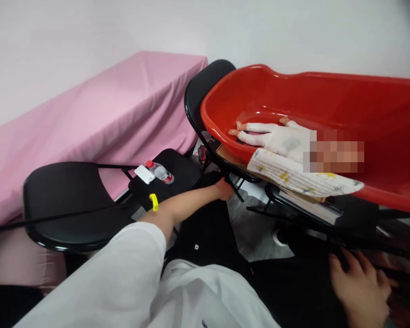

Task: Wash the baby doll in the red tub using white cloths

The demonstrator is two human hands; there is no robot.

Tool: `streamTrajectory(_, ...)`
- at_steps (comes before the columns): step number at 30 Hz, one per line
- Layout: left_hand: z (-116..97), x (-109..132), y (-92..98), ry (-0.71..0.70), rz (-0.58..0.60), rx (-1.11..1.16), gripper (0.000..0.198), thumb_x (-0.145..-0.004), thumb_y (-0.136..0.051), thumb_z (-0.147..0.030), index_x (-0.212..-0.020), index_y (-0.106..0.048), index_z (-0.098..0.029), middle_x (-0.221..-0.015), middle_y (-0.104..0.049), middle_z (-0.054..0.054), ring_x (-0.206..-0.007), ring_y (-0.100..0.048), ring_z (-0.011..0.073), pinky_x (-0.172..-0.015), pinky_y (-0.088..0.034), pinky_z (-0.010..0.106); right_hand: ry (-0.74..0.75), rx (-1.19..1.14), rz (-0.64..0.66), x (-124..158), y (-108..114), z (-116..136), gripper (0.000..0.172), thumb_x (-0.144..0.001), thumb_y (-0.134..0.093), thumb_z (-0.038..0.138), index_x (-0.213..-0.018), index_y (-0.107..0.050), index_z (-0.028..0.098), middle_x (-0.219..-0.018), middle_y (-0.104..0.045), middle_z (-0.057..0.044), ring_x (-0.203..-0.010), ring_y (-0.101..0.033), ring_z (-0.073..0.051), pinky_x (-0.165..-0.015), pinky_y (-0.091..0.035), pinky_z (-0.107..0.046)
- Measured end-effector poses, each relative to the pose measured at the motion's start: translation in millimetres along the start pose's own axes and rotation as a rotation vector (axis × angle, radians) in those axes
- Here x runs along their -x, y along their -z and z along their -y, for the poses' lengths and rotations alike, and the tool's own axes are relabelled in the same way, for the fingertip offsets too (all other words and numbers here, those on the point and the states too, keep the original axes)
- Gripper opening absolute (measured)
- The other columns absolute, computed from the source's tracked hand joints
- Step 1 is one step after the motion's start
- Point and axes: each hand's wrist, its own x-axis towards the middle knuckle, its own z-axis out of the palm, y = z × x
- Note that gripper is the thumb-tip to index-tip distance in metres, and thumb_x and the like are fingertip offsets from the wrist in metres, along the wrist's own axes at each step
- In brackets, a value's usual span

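My left hand (223, 188) reaches forward under the front rim of a red plastic baby tub (362, 100), its fingers curled around the black chair frame below the tub. A doll (276, 136) in white clothes lies inside the tub. A white patterned cloth (300, 175) hangs over the tub's near rim. My right hand (358, 284) rests low at the right on a dark surface, fingers spread and flat, holding nothing. My left arm wears a white sleeve.
A black folding chair (71, 205) stands at the left, with a water bottle (160, 172) and a white phone (144, 174) on a black seat beside it. A pink-covered bed (89, 118) fills the far left. Books (310, 205) lie under the tub.
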Motion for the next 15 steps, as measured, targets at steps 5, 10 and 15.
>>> streamTrajectory(5, 51, 29, 13.3, 0.308, -0.142, 0.150, 0.049, -0.099, -0.043, -0.051, -0.130, -0.068, -0.023, -0.139, -0.061, 0.014, -0.128, -0.052, 0.0374, -0.103, -0.045, 0.052, -0.309, -0.101, 0.133, -32, 23, 5, 0.085, -0.087, -0.040, 0.071, -0.146, -0.057, 0.013, -0.148, -0.051, -0.025, -0.140, -0.046, -0.047, -0.118, -0.037, -0.058)
streamTrajectory(10, 50, 38, 4.4, 0.520, -0.239, 0.276, 0.053, -0.099, -0.035, -0.051, -0.133, -0.066, -0.024, -0.141, -0.058, 0.012, -0.126, -0.054, 0.0354, -0.094, -0.052, 0.044, -0.328, -0.050, 0.105, 7, 29, 29, 0.095, -0.088, -0.034, 0.078, -0.160, -0.035, 0.016, -0.160, -0.032, -0.027, -0.145, -0.036, -0.052, -0.117, -0.034, -0.067)
streamTrajectory(15, 48, 24, 6.4, 0.556, -0.224, 0.345, 0.048, -0.097, -0.038, -0.043, -0.124, -0.071, -0.022, -0.133, -0.066, 0.011, -0.121, -0.061, 0.0319, -0.091, -0.054, 0.039, -0.310, -0.099, 0.066, 63, 25, 38, 0.114, -0.078, -0.047, 0.084, -0.163, -0.023, 0.012, -0.163, -0.023, -0.030, -0.148, -0.027, -0.053, -0.117, -0.031, -0.070)
